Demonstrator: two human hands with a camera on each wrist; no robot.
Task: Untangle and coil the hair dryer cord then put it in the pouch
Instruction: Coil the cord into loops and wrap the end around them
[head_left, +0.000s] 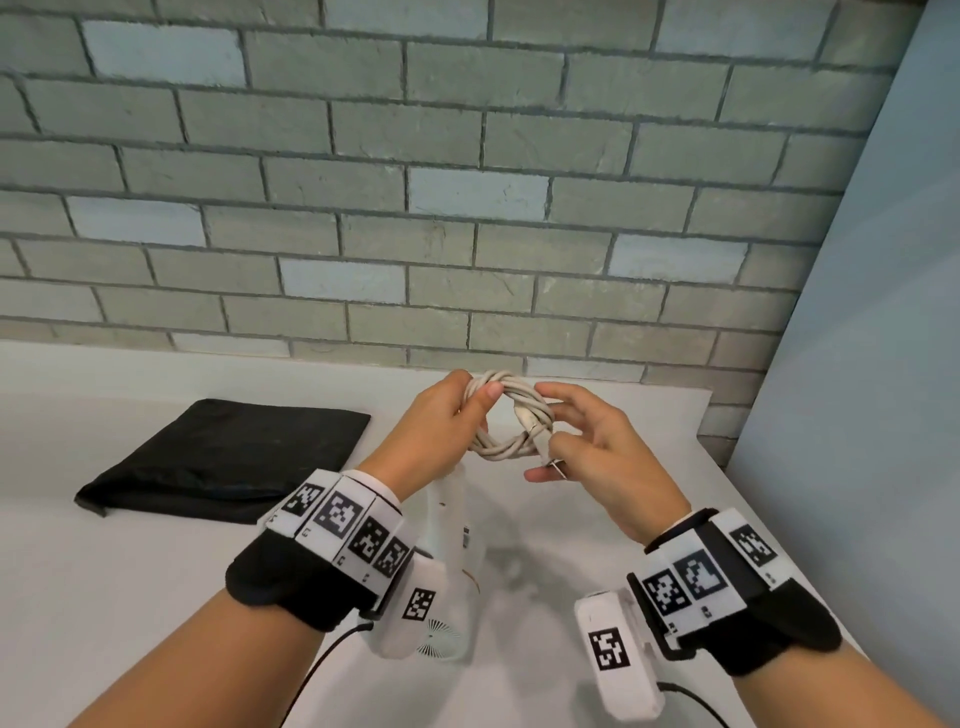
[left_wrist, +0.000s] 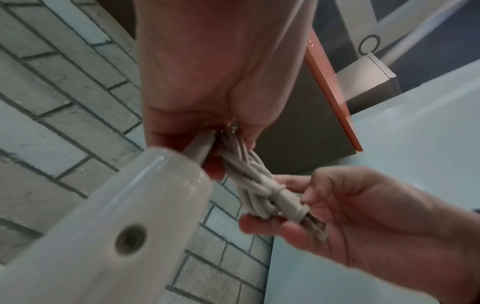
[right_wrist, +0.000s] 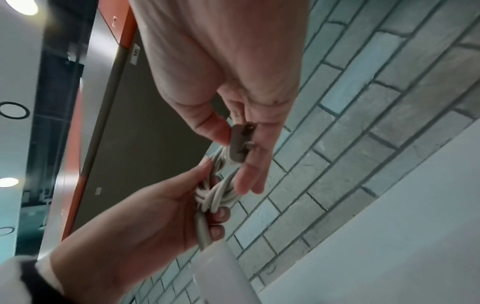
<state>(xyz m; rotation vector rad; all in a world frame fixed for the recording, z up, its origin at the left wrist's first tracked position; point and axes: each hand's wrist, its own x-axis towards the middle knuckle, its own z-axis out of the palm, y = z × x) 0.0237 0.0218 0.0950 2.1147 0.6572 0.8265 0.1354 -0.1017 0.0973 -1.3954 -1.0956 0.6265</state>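
Note:
The beige cord (head_left: 511, 421) is wound into a small coil held above the white counter. My left hand (head_left: 441, 415) grips the coil's left side, thumb over the strands (left_wrist: 244, 162). My right hand (head_left: 582, 441) pinches the plug (head_left: 543, 449) at the coil's right side between thumb and fingers; the plug (right_wrist: 240, 144) and its prongs show in the right wrist view. The white hair dryer (head_left: 452, 551) hangs below my left hand by its cord, its handle (left_wrist: 124, 216) close to the left wrist camera. The black pouch (head_left: 223, 460) lies flat at the left.
A grey brick wall (head_left: 415, 208) stands right behind the counter (head_left: 130, 597). A pale blue panel (head_left: 883, 364) bounds the right side, where the counter ends. Black cables run from both wrist cameras near the bottom edge.

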